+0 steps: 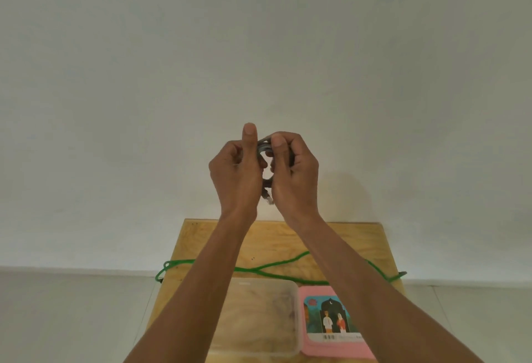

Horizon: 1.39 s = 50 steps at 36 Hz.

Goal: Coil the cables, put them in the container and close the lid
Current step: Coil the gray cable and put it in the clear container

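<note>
bare plywood table [359, 244], matt grain; clear smooth plastic container [259, 319]; glossy pink plastic lid [334, 348]; fuzzy green cable [276, 267].

Two cables: grey [265, 148], green [276, 274]; one container [259, 316]; one lid [334, 325].

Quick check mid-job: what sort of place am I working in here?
Probably a bare room at home, not a workshop: a small plywood table set against a plain white wall, pale floor tiles below.
</note>
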### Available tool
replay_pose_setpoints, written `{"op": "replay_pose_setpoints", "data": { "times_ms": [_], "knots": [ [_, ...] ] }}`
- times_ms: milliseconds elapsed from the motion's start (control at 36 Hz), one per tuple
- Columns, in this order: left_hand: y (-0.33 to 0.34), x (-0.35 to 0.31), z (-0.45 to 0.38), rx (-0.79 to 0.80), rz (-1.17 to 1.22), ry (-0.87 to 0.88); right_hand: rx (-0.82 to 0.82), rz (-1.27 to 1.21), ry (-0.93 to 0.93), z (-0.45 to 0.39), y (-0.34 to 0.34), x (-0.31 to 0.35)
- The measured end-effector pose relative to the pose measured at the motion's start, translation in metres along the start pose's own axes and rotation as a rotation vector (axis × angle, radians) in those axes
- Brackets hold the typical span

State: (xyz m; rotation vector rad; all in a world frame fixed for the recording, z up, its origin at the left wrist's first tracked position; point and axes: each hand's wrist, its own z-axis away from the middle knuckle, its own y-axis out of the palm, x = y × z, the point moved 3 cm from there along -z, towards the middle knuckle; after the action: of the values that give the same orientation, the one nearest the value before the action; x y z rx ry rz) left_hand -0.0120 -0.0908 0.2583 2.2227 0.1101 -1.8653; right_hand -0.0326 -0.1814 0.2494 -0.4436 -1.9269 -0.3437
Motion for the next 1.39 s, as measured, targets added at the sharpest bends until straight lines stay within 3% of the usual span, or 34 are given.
{"op": "replay_pose_setpoints", "data": {
  "times_ms": [83, 167, 250, 361, 444, 528, 611, 917, 1167, 1278, 1389],
  "knots": [
    [-0.005, 0.003, -0.002, 0.128, -0.247, 0.212, 0.042, 0.007, 0.009, -0.003, -0.004, -0.008],
    [-0.007, 0.007, -0.004, 0.126, -0.46, 0.377, 0.086, 0.013, 0.001, -0.003, -0.006, -0.007],
    [-0.01, 0.008, -0.01, 0.063, -0.467, 0.438, 0.218, -0.005, -0.012, -0.007, -0.008, 0.0],
    [-0.015, 0.001, -0.01, 0.034, -0.478, 0.522, 0.538, -0.109, 0.142, -0.026, -0.022, 0.005],
    [-0.012, -0.006, -0.008, 0.057, -0.487, 0.593, 0.609, 0.094, 0.055, -0.041, -0.03, 0.004],
    [-0.01, -0.005, -0.007, 0.062, -0.459, 0.579, 0.557, 0.274, -0.103, -0.048, -0.029, -0.001],
    [-0.009, -0.004, -0.007, 0.057, -0.435, 0.573, 0.535, 0.26, -0.127, -0.044, -0.026, -0.005],
    [-0.012, -0.01, -0.012, 0.07, -0.44, 0.554, 0.391, -0.138, 0.139, -0.038, -0.018, -0.006],
    [-0.02, 0.0, -0.013, 0.062, -0.388, 0.455, 0.674, -0.123, 0.359, -0.033, -0.017, -0.004],
    [-0.02, -0.001, -0.015, 0.009, -0.401, 0.429, 0.701, -0.207, 0.463, -0.026, -0.014, -0.004],
    [-0.023, -0.001, -0.018, -0.017, -0.393, 0.425, 0.791, -0.213, 0.394, -0.019, -0.013, -0.003]
  ]
}}
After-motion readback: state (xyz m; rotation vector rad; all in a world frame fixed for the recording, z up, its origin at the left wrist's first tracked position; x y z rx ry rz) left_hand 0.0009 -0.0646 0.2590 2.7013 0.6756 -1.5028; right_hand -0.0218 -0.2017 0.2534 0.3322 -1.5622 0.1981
